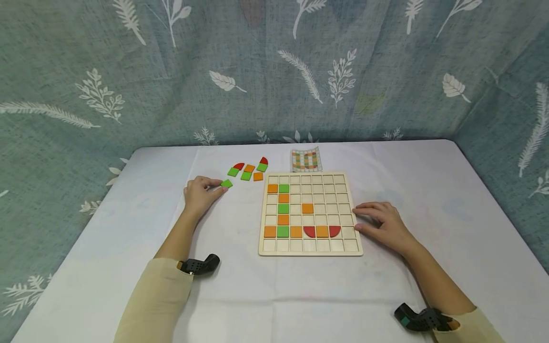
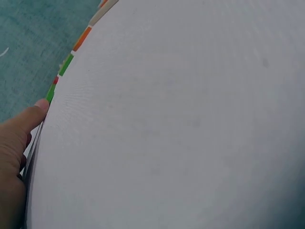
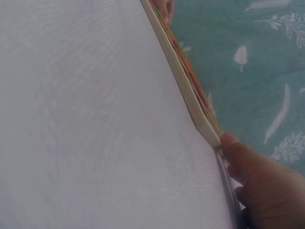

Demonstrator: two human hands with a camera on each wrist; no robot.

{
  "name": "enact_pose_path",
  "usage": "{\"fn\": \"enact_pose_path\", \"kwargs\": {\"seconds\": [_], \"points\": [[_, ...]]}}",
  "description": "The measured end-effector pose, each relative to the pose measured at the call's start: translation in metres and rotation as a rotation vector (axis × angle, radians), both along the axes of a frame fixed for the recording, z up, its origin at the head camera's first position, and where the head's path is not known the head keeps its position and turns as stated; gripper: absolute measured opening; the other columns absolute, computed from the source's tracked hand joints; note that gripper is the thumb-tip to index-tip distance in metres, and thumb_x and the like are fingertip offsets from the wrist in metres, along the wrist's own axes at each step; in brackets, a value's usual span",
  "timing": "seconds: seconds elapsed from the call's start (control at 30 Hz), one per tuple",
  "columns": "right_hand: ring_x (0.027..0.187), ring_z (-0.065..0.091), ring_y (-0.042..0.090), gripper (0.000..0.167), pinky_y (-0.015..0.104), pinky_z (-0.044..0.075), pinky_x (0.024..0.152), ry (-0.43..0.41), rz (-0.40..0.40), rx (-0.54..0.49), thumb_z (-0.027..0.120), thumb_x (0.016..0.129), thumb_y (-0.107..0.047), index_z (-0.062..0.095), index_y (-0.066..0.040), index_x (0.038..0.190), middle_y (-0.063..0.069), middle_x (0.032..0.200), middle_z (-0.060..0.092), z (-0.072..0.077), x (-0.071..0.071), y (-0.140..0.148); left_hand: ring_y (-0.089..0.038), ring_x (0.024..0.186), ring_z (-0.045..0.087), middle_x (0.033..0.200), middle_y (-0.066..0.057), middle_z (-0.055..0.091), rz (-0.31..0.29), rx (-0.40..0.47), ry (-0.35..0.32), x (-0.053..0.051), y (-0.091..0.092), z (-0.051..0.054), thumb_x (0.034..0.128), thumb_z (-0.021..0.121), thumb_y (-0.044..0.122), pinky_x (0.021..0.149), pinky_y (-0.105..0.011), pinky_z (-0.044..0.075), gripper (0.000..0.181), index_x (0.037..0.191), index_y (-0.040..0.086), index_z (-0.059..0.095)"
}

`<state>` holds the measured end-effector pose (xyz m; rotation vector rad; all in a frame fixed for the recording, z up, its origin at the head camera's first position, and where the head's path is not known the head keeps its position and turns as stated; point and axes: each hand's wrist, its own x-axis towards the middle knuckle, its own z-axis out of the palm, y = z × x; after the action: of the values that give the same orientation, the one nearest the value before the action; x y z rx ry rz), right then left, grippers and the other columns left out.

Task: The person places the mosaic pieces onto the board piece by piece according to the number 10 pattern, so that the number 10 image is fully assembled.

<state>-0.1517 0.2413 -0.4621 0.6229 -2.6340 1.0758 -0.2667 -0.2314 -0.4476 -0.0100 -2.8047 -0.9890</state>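
In the head view a wooden grid board [image 1: 296, 246] lies flat on the table, with orange, green and red tiles in some of its squares. To its left my left hand [image 1: 200, 197] pinches a green square tile [image 1: 227, 183] between thumb and fingers, close to the tabletop. My right hand [image 1: 383, 226] rests beside the board's right edge, thumb and fingertips touching it. The right wrist view shows that thumb [image 3: 238, 152] against the board's corner [image 3: 208, 133]. Seen from the left wrist, the left thumb [image 2: 35, 114] meets the green tile [image 2: 50, 93].
Several loose tiles [image 1: 246, 176], green, orange and red, lie beyond my left hand. A small patterned sheet [image 1: 306, 160] lies behind the board. White cloth covers the table [image 1: 317, 300], and a leaf-printed curtain [image 1: 266, 71] hangs behind it.
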Motion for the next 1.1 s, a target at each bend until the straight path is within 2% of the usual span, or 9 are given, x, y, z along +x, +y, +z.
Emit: {"fn": "enact_pose_path", "kwargs": {"seconds": [0.27,0.6,0.77,0.9,1.1], "points": [[0.106,0.046,0.028,0.038,0.049,0.028,0.09,0.007,0.001,0.005,0.078,0.075,-0.014,0.069,-0.006,0.111,0.013,0.116,0.062,-0.001,-0.001,0.001,-0.03,0.108,0.042,0.109,-0.011,0.055,-0.089,0.041,-0.011,0.005,-0.001,-0.003,0.0811,0.074,0.03,0.092,-0.045,0.026,0.035,0.105,0.005,0.071],[0.106,0.046,0.027,0.038,0.049,0.028,0.09,0.003,0.003,0.0,0.078,0.075,-0.014,0.069,-0.007,0.111,0.013,0.115,0.062,-0.002,-0.001,0.001,-0.025,0.106,0.039,0.107,-0.007,0.054,-0.17,0.139,-0.057,0.013,0.006,-0.001,0.0785,0.077,0.03,0.088,-0.038,0.031,0.036,0.103,0.005,0.072],[0.106,0.046,0.028,0.038,0.05,0.027,0.091,0.001,0.0,0.002,0.078,0.075,-0.013,0.069,-0.007,0.111,0.013,0.116,0.062,-0.001,-0.001,0.0,-0.024,0.105,0.038,0.106,-0.007,0.052,-0.183,0.179,-0.073,0.016,0.012,0.001,0.0784,0.077,0.028,0.089,-0.037,0.033,0.035,0.104,0.004,0.072],[0.106,0.047,0.029,0.038,0.051,0.027,0.091,0.005,0.005,0.003,0.078,0.075,-0.013,0.069,-0.006,0.111,0.014,0.116,0.062,0.0,-0.002,0.0,-0.023,0.106,0.038,0.106,-0.006,0.052,-0.191,0.178,-0.087,0.021,0.02,0.001,0.0783,0.077,0.031,0.09,-0.037,0.033,0.037,0.104,0.005,0.072],[0.106,0.047,0.028,0.038,0.049,0.029,0.09,0.014,0.01,0.009,0.078,0.075,-0.013,0.069,-0.006,0.111,0.014,0.116,0.062,0.0,0.0,0.002,-0.022,0.106,0.037,0.106,-0.005,0.051,-0.227,0.214,-0.083,0.027,0.033,0.004,0.0785,0.077,0.03,0.09,-0.037,0.034,0.036,0.105,0.006,0.072]]}}
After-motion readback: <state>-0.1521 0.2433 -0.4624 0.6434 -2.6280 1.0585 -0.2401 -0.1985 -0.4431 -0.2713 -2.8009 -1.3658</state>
